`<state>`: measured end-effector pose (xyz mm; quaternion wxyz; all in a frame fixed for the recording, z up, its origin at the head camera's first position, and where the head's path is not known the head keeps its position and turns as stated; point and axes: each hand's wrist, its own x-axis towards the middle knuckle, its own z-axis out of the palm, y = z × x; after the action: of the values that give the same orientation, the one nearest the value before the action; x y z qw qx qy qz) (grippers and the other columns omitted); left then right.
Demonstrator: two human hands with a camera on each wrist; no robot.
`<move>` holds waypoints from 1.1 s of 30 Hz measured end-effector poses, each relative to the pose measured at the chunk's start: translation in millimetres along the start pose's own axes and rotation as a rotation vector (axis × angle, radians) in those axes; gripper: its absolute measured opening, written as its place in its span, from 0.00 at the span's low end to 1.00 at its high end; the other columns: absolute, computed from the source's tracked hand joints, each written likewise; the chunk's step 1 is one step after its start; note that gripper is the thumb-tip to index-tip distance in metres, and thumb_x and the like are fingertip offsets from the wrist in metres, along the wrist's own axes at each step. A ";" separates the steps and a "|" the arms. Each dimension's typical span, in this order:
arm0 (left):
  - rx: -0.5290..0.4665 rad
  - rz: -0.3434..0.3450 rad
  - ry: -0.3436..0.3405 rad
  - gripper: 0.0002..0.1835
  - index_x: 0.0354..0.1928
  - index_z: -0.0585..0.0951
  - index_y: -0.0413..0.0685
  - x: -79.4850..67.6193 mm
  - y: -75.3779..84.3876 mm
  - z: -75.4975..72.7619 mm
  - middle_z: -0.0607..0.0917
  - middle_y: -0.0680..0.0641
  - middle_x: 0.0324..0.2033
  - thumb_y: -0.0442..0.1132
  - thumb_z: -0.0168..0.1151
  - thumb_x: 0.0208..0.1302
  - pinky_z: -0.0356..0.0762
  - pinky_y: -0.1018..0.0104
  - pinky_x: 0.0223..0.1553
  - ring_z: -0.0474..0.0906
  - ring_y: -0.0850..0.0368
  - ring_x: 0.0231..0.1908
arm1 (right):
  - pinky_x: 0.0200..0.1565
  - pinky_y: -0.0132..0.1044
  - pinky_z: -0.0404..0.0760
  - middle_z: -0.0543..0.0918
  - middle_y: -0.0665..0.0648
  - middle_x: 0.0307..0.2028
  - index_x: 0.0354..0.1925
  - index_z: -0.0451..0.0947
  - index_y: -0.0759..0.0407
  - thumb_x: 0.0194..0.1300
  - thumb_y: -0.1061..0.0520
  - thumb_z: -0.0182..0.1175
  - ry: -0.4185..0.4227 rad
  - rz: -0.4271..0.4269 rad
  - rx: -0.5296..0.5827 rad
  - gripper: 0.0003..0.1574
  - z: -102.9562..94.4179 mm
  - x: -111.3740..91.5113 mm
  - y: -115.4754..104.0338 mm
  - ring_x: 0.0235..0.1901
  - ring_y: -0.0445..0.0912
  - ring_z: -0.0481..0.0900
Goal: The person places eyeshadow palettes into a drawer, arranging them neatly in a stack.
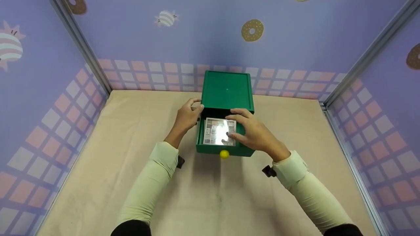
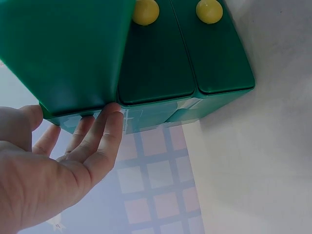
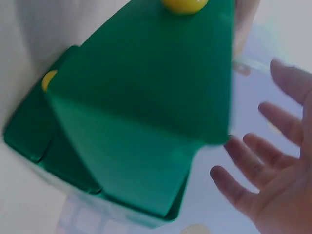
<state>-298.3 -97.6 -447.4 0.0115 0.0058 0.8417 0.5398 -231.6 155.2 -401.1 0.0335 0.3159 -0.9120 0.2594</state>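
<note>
A green drawer cabinet (image 1: 227,90) stands at the far side of the table, its top drawer (image 1: 210,149) pulled out toward me by a yellow knob (image 1: 224,154). Inside lies a flat, square case (image 1: 211,131) with a shiny clear top and a grid of small compartments. My left hand (image 1: 187,116) touches the cabinet's left side near the front corner, fingers fairly straight along the wall in the left wrist view. Over the drawer's right part is my right hand (image 1: 254,131), fingers spread and loosely bent, thumb overlapping the case. It grips nothing in the right wrist view.
Two lower drawers (image 2: 153,68) with yellow knobs are closed beneath the top one. A cream cloth (image 1: 137,118) covers the table. Patterned purple panels (image 1: 203,39) with metal posts (image 1: 82,49) enclose the back and both sides.
</note>
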 end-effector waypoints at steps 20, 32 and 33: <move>-0.010 -0.031 0.003 0.22 0.65 0.69 0.63 -1.6 0.9 0.9 0.82 0.45 0.47 0.52 0.49 0.72 0.82 0.52 0.38 0.80 0.51 0.37 | 0.34 0.28 0.83 0.82 0.52 0.38 0.50 0.81 0.52 0.59 0.52 0.68 0.190 0.142 -0.054 0.19 49.6 -47.4 -52.3 0.32 0.39 0.83; -0.031 -0.049 -0.008 0.20 0.64 0.69 0.67 -2.4 3.4 2.1 0.82 0.46 0.50 0.53 0.49 0.72 0.83 0.54 0.36 0.81 0.50 0.39 | 0.27 0.27 0.80 0.79 0.53 0.35 0.40 0.84 0.56 0.55 0.57 0.70 0.347 0.091 -0.246 0.12 90.6 -58.2 -52.6 0.21 0.40 0.78; -0.032 -0.047 -0.009 0.20 0.64 0.69 0.67 -2.3 3.6 2.1 0.82 0.46 0.49 0.53 0.49 0.72 0.83 0.52 0.37 0.81 0.50 0.38 | 0.27 0.27 0.80 0.79 0.54 0.35 0.40 0.84 0.56 0.55 0.58 0.70 0.362 0.084 -0.247 0.11 92.6 -58.5 -52.4 0.21 0.40 0.78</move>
<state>-296.0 -94.2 -445.0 0.0280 -0.0119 0.8328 0.5527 -144.3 107.2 -470.5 0.2241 0.2194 -0.9284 0.1992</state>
